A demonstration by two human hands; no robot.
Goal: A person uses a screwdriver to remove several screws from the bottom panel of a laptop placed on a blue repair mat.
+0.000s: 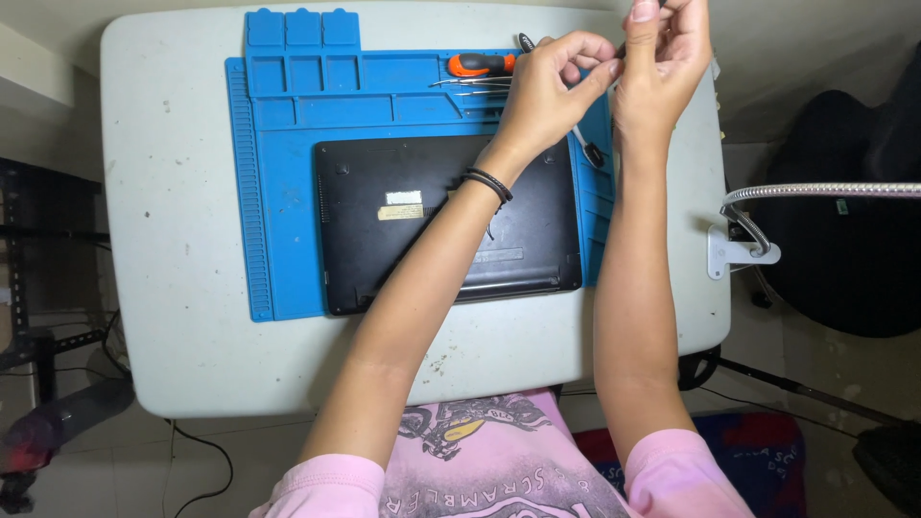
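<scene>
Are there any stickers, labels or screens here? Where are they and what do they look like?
Upper sticker: on the underside of the black laptop, near its middle; small pale rectangle.
Lower sticker: just below the first; slim tan rectangle, slightly tilted.
Long label: lower on the laptop's underside; thin dark grey strip, faint.
No screen shows: the laptop lies shut, bottom up, on the blue mat.

One view only, head-worn: we look almost straight down from above the seated person's lap onto the worktop (173,288), at arm's length. The far edge sits at the top of frame; floor shows on both sides.
</scene>
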